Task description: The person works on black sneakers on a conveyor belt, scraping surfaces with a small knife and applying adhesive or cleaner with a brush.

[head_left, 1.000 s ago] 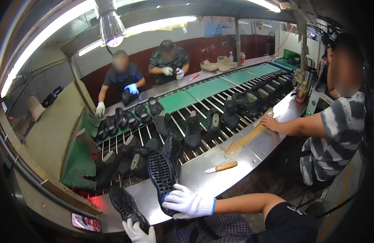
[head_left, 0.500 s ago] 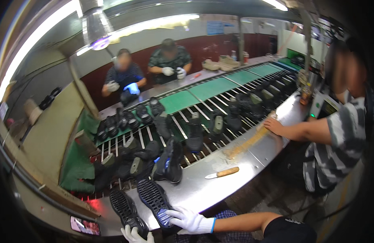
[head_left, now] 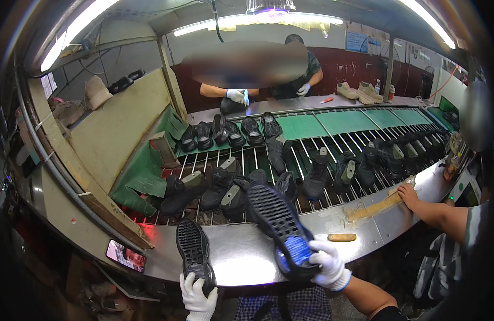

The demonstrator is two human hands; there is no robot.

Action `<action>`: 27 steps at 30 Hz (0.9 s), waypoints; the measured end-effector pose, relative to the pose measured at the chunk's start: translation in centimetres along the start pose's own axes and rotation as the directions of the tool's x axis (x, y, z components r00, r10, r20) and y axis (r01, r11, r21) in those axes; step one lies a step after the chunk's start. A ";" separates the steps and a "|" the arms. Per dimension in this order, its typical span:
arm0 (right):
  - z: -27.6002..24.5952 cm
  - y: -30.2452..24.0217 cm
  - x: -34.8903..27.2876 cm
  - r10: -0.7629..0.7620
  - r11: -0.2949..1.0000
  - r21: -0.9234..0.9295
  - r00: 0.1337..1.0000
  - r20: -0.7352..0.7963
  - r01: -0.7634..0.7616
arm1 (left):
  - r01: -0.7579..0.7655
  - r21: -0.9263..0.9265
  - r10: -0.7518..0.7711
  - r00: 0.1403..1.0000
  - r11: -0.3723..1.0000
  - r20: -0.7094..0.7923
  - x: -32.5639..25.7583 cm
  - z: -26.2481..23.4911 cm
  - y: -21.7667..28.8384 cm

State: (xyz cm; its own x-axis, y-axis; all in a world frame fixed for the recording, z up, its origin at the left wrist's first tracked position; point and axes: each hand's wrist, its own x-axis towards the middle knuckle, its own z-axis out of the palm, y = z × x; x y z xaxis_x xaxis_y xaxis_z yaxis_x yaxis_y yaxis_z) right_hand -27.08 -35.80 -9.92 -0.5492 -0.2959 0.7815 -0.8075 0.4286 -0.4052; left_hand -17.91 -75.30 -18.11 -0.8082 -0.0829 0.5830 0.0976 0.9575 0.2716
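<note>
A black shoe sole (head_left: 191,247) with a gridded surface lies face up on the steel ledge (head_left: 239,249). My left hand (head_left: 198,297), in a white glove, has its fingers closed on the near end of that sole. My right hand (head_left: 328,265), gloved too, grips a second black shoe sole (head_left: 274,214) by its near end. This one is tilted up off the ledge, its gridded side facing me. A shiny patch near my right fingers gleams blue. Both thumbs are only partly visible.
Black shoes (head_left: 316,179) stand on the barred conveyor (head_left: 260,158); several black soles (head_left: 204,135) line its far side. A wooden-handled tool (head_left: 342,237) lies right of my right hand. A lit phone (head_left: 126,255) sits left. A co-worker's hand (head_left: 408,193) rests on the right ledge; others work across.
My right hand has lifted its sole off the ledge and tilted it up. My left hand stays at the near end of the other sole. The whole view has shifted.
</note>
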 end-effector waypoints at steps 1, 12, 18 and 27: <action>-1.2 -0.7 0.1 0.100 0.994 -0.038 0.995 -0.009 -0.101 | 0.000 -0.006 0.000 1.000 1.000 -0.001 0.0 0.1 0.0; -8.0 13.3 7.2 -0.094 0.855 -0.517 0.993 -0.067 0.046 | 0.000 -0.063 0.006 0.996 0.998 0.085 1.9 -1.7 0.6; -8.8 24.2 15.0 -0.005 0.797 -0.604 0.999 -0.032 -0.015 | -0.024 0.007 0.023 0.997 1.000 0.071 2.0 -0.6 0.0; -4.4 45.7 23.6 0.195 0.702 -0.703 0.980 0.037 -0.113 | -0.018 -0.002 0.018 0.984 1.000 0.178 4.2 -1.7 0.1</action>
State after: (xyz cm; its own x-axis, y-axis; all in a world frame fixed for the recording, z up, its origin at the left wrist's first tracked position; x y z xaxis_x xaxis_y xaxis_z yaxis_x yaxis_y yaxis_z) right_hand -76.02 -19.46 -7.89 -0.7035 -0.2380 0.6697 -0.3534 0.9346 -0.0390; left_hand -20.29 -76.03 -14.30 -0.8969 -0.0153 0.4419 0.1129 0.9583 0.2623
